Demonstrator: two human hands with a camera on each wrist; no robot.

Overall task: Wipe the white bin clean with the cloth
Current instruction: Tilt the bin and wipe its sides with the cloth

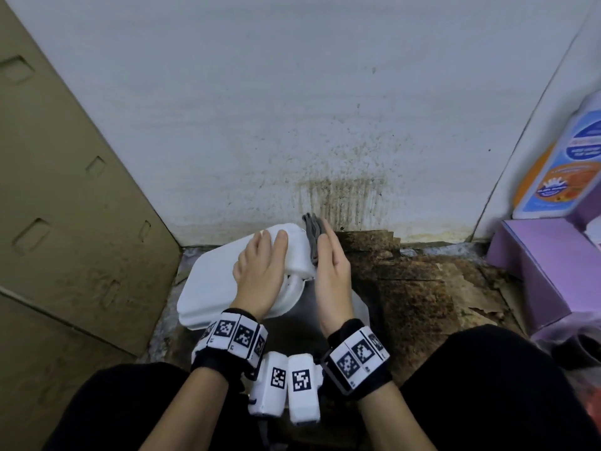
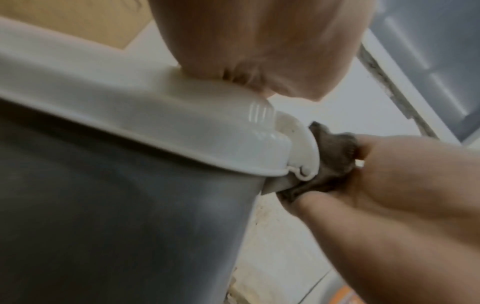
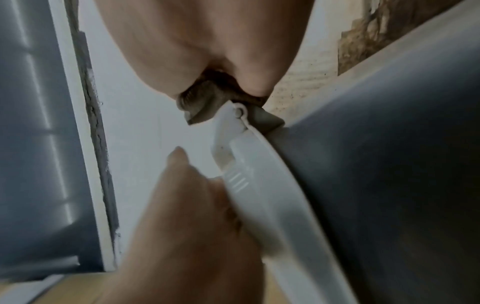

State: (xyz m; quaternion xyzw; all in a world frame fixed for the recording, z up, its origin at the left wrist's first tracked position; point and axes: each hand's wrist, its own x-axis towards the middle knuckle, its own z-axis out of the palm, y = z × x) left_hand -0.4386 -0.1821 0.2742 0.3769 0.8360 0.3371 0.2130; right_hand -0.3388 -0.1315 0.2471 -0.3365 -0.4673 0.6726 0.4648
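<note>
The white bin stands on the floor against the wall, with a white lid over a grey body. My left hand lies flat on top of the lid, fingers straight, holding it down. My right hand grips a bunched grey cloth and presses it against the lid's right end. In the wrist views the cloth sits against the lid's hinge tab, held between thumb and fingers. The inside of the bin is hidden.
A large cardboard box leans close on the left. The wall behind the bin is stained brown. Dirty flattened cardboard covers the floor to the right. A purple box and a detergent bottle stand at far right.
</note>
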